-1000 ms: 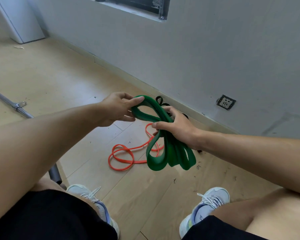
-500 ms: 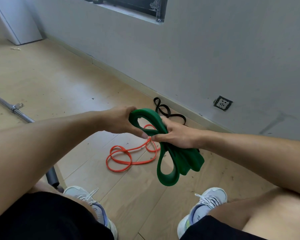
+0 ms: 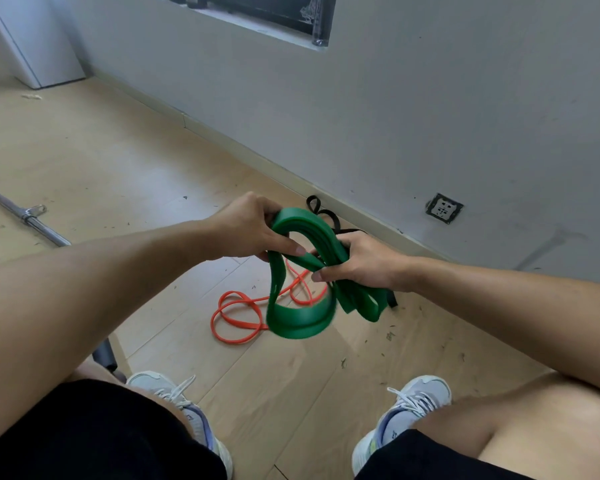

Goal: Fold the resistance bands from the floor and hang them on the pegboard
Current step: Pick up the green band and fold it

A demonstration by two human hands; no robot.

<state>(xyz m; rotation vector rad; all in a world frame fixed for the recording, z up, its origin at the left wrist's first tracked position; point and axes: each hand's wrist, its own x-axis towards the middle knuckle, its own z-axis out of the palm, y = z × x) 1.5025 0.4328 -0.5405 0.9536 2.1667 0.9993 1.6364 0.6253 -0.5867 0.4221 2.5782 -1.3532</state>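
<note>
Left hand pinches the top loop of the green band, right hand clamps the gathered folds above the floor; risk: springy loops could slip loose if either grip relaxes.

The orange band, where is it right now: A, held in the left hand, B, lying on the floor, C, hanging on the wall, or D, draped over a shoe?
B: the orange band lies looped on the wooden floor, while both hands hold only the green band.
</note>
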